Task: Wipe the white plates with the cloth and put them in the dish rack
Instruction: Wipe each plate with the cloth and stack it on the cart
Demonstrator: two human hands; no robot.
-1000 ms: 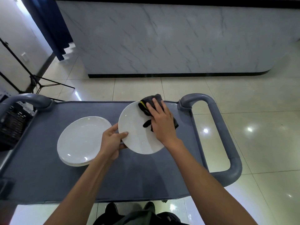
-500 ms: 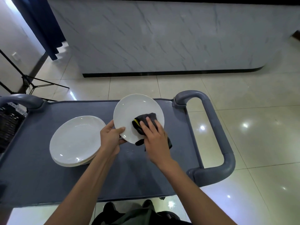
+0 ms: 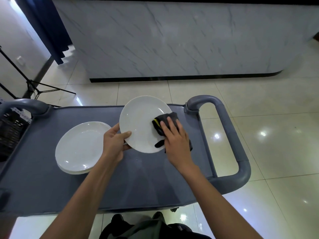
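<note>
Plates (image 3: 81, 147) on grey cart (image 3: 155, 183)

A white marble-patterned counter (image 3: 172, 40) is standing on glossy cream floor tiles (image 3: 276, 135) that are reflecting ceiling lights; a dark blue curtain (image 3: 46, 26) is hanging at left.

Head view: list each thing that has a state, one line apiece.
Round white plate in hand: tilted, lifted off the cart.
Dark cloth with yellow edge: bunched, pressed against that plate.
Stack of white plates: lying flat on the grey cart.
Left hand: grips the plate's rim.
Right hand: presses the cloth.
Black dish rack: partly visible, contents unclear.
</note>
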